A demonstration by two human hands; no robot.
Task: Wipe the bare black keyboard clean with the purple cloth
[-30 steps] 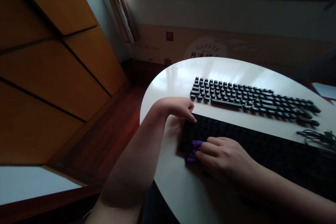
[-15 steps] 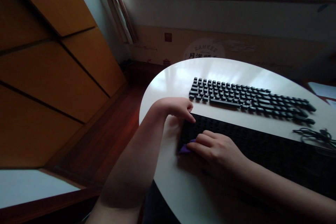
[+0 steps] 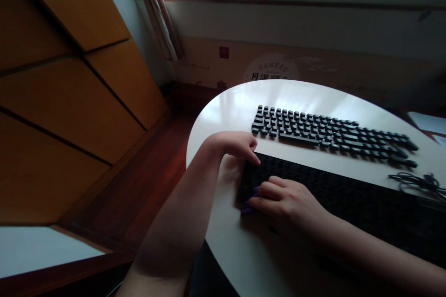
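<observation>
A black keyboard base point(image 3: 334, 190), dark and without its keycaps, lies across the white table. At its far left corner my left hand point(image 3: 240, 144) is bent over with curled fingers, its thumb pressed on the frame. My right hand point(image 3: 291, 199) pinches a purple cloth point(image 3: 246, 210) against the near left edge of the base. Only small bits of the cloth show, since my fingers cover most of it. Beyond the base sit the loose black keycaps point(image 3: 306, 132), set out in keyboard order.
A coiled black cable point(image 3: 418, 181) lies on the right of the round white table point(image 3: 223, 111). Wooden cabinet panels point(image 3: 69, 116) stand at the left, beside a dark red floor point(image 3: 139, 181). A curtain point(image 3: 162, 18) and windows are at the back.
My right hand first slid left with the purple cloth along the base's near edge, then shifted slightly; less cloth shows now. My left hand stays at the corner.
</observation>
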